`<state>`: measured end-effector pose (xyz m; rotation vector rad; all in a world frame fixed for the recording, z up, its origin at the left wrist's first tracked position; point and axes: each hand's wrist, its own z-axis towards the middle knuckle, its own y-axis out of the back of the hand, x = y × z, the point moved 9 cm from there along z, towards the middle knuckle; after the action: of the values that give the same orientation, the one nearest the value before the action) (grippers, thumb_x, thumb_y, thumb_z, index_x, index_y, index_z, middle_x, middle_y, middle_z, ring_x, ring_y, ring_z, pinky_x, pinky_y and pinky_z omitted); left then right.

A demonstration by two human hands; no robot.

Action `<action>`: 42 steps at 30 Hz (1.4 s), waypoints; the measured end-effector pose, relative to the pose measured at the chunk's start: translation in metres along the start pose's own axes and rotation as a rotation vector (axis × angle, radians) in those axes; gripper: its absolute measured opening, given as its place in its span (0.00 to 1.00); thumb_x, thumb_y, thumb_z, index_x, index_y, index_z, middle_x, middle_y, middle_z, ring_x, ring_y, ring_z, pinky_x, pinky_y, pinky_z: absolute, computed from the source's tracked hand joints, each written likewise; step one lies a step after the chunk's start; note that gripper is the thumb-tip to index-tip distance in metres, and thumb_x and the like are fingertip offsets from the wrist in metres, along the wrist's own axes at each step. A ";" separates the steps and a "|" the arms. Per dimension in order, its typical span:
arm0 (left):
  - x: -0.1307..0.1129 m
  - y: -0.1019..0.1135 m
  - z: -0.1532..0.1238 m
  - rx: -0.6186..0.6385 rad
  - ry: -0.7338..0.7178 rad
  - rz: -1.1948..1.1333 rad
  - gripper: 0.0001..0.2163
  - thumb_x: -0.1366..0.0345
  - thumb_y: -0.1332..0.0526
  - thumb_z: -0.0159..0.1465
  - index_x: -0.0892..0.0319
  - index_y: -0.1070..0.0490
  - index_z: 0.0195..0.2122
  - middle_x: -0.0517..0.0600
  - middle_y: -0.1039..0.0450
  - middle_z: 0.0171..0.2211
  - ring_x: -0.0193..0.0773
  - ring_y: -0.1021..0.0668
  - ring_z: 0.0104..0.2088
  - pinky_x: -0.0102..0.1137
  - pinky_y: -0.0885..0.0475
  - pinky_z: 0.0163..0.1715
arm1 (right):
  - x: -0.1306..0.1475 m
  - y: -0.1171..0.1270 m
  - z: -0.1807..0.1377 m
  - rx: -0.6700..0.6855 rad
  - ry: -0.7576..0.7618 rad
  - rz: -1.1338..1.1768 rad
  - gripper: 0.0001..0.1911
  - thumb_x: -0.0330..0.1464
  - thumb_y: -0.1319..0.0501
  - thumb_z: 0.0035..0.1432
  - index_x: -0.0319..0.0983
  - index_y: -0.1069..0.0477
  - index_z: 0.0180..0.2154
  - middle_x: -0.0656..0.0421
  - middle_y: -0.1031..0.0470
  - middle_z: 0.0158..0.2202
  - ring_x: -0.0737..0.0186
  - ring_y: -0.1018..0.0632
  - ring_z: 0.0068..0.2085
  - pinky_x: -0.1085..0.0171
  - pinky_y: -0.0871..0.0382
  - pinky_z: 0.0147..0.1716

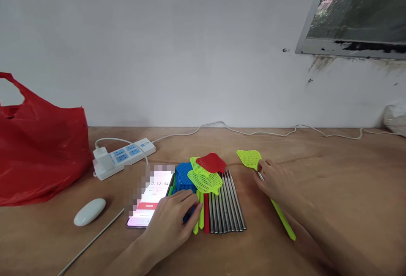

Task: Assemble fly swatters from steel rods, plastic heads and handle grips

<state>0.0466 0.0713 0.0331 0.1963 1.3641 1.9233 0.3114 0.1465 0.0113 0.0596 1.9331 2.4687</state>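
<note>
My right hand is closed around a yellow-green fly swatter where its mesh head meets a metal rod. Its handle slants down to the right under my wrist. Curled over a row of coloured handles is my left hand; blue shows between thumb and forefinger, but what the fingertips grip is hidden. Beside it lie yellow-green handles, a red handle and several metal rods. Above these, loose swatter heads overlap: blue, yellow-green and red.
A phone showing a timer touches the left side of the pile. Farther left are a white mouse, a power strip and a red plastic bag. A thin white cable runs along the wall.
</note>
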 end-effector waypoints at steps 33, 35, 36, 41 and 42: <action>0.031 0.027 -0.008 -0.281 0.302 -0.205 0.23 0.55 0.43 0.69 0.53 0.43 0.62 0.51 0.31 0.41 0.41 0.26 0.33 0.33 0.28 0.28 | 0.046 0.003 -0.002 -0.082 0.106 1.460 0.15 0.47 0.33 0.57 0.43 0.21 0.38 0.56 0.17 0.34 0.57 0.18 0.33 0.58 0.22 0.35; 0.031 0.024 -0.007 -0.257 0.305 -0.297 0.22 0.56 0.43 0.69 0.52 0.43 0.63 0.51 0.29 0.43 0.40 0.26 0.34 0.33 0.26 0.31 | 0.055 -0.002 -0.006 0.013 0.099 1.524 0.16 0.46 0.30 0.53 0.41 0.20 0.36 0.57 0.17 0.30 0.58 0.19 0.30 0.60 0.23 0.31; 0.031 0.021 -0.006 -0.240 0.305 -0.354 0.20 0.56 0.43 0.70 0.52 0.40 0.61 0.51 0.28 0.43 0.40 0.26 0.34 0.33 0.26 0.33 | 0.061 -0.005 -0.008 0.074 0.098 1.555 0.16 0.46 0.29 0.52 0.40 0.20 0.35 0.57 0.18 0.29 0.59 0.19 0.29 0.61 0.24 0.30; 0.028 0.001 0.000 -0.106 0.318 -0.680 0.09 0.56 0.43 0.70 0.55 0.30 0.44 0.48 0.24 0.36 0.38 0.23 0.34 0.33 0.25 0.36 | 0.090 -0.018 -0.024 0.437 0.130 1.663 0.16 0.45 0.29 0.50 0.41 0.21 0.36 0.59 0.19 0.29 0.62 0.21 0.30 0.65 0.29 0.27; 0.028 -0.001 0.001 -0.094 0.324 -0.737 0.09 0.57 0.43 0.70 0.55 0.30 0.43 0.48 0.23 0.37 0.38 0.23 0.35 0.33 0.25 0.37 | 0.089 -0.017 -0.024 0.426 0.145 1.615 0.16 0.46 0.31 0.52 0.41 0.22 0.37 0.59 0.19 0.30 0.63 0.22 0.28 0.65 0.31 0.25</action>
<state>0.0281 0.0900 0.0247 -0.6114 1.2932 1.4109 0.2211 0.1296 -0.0091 2.2536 3.0545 2.3063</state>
